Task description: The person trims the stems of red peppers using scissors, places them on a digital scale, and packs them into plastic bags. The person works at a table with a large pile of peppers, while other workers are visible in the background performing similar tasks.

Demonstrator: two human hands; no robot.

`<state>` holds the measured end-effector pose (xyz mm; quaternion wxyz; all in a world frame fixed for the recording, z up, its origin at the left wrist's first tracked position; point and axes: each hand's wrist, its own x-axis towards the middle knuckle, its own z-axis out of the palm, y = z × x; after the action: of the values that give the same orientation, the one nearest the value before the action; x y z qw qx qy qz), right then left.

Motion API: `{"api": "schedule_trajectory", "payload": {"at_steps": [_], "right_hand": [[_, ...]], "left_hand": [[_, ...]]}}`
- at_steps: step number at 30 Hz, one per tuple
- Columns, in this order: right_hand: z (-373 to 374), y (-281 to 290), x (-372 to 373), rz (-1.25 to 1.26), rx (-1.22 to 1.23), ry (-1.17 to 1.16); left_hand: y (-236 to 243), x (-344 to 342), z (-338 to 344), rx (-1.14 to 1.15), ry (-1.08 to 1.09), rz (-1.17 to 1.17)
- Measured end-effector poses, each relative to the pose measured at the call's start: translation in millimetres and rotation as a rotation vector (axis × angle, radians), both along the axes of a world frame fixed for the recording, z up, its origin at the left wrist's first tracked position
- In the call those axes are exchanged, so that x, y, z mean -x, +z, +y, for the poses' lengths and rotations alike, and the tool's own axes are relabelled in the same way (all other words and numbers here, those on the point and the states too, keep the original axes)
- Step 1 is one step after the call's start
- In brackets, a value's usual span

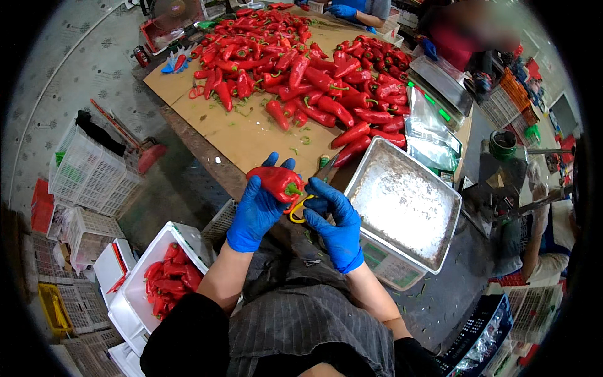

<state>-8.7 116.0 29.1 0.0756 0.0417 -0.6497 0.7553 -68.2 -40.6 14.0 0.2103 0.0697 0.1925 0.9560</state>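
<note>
My left hand [259, 210], in a blue glove, is closed around a large red pepper [275, 181] in front of my apron. The pepper's green stem end points right, towards my other hand. Also gloved in blue, my right hand [339, 225] grips a pair of scissors [295, 217] with yellow and red handles. A dark blade angles up past the fingers. Beyond both hands, a big heap of red peppers [295, 69] covers the cardboard-topped table [251, 135]. To the right of my right hand is a shallow metal tray [405, 195] on a scale.
A white foam box [135, 295] of red peppers stands at lower left, near stacked crates [94, 169]. Clear plastic bags [433, 135] lie beyond the tray. Across the table are another person's gloved hand [342, 11] and a second metal tray [443, 85]. Someone sits at far right.
</note>
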Motion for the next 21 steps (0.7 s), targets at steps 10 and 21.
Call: {"api": "schedule_trajectory", "payload": {"at_steps": [10, 21], "right_hand": [[0.5, -7.3, 0.2, 0.105, 0.129, -0.065], [-2.4, 9.2, -11.5, 0.105, 0.050, -0.127]], "left_hand": [[14.2, -11.1, 26.6, 0.697, 0.207, 0.261], [-12.8, -7.6, 38.7, 0.223, -0.094, -0.083]]}}
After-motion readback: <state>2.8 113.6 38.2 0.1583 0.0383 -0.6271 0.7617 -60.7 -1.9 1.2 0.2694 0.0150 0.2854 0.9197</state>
